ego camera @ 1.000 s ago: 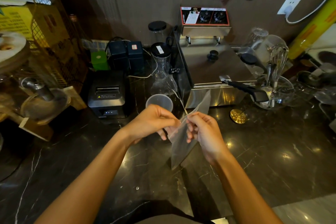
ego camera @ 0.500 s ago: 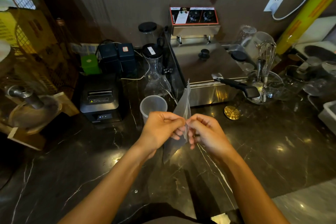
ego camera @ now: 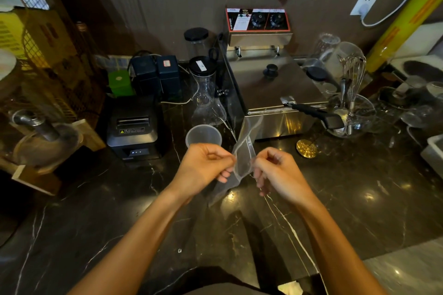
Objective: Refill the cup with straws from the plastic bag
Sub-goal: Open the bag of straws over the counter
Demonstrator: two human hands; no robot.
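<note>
A clear plastic bag (ego camera: 242,155) hangs upright between my hands above the dark marble counter. My left hand (ego camera: 203,166) pinches its left edge and my right hand (ego camera: 275,170) pinches its right edge, so the top mouth is pulled apart. I cannot make out straws inside the bag. A translucent plastic cup (ego camera: 203,136) stands upright on the counter just behind my left hand and looks empty.
A steel fryer (ego camera: 273,93) stands behind the bag, its black handle (ego camera: 316,115) jutting right. A glass carafe (ego camera: 206,100) and a black receipt printer (ego camera: 133,127) sit behind and left of the cup. A glass bowl with a whisk (ego camera: 352,105) and a gold disc (ego camera: 306,148) lie to the right.
My hands have moved apart, spreading the bag's mouth open. One second ago the bag was flat and slanted between my close-set fingers.
</note>
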